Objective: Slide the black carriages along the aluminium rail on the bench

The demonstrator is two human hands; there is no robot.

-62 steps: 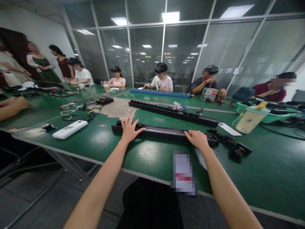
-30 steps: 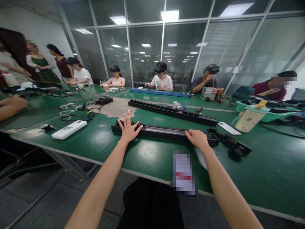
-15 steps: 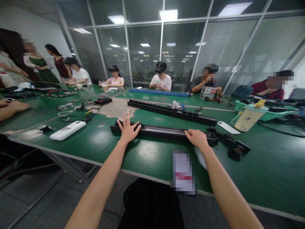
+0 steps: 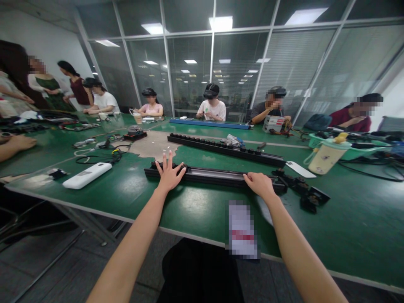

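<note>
A long black rail lies across the green table in front of me. My left hand rests flat on the rail's left end with its fingers spread. My right hand lies over the rail's right part, fingers curled down over its near edge. Several small black parts sit just beyond the rail's right end.
A second black rail and a blue one lie farther back. A white remote and cables are at left, a cream jug and green basket at right. Several people sit around the table.
My head has turned slightly, shifting the scene a little left. Both hands stay on the rail in the same places.
</note>
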